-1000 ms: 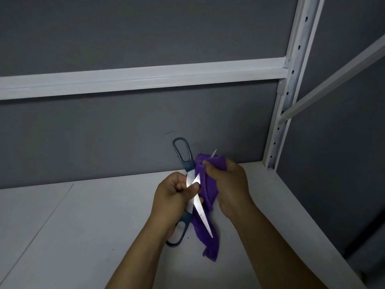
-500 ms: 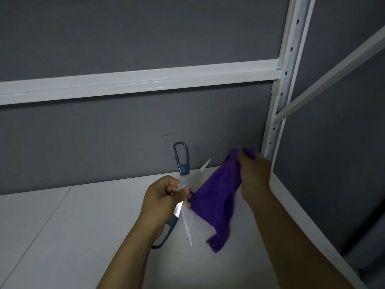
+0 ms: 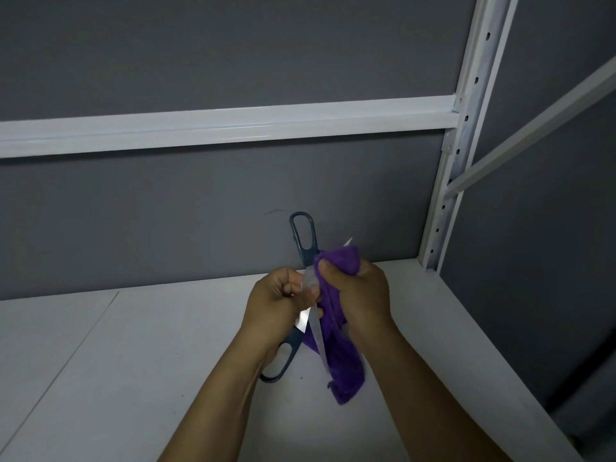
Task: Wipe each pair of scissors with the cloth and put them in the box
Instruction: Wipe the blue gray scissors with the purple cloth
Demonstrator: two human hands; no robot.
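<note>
Back from 1 o'clock, the right hand point(image 3: 361, 295) has returned the purple fleecy cloth point(image 3: 336, 361) to the open steel scissors with dark blue-grey loop handles point(image 3: 319, 338). It clamps the cloth round the blade pointing to 1 o'clock. Both hands are close together. The left hand point(image 3: 276, 305) grips the pivot above the white shelf point(image 3: 133, 378).
</note>
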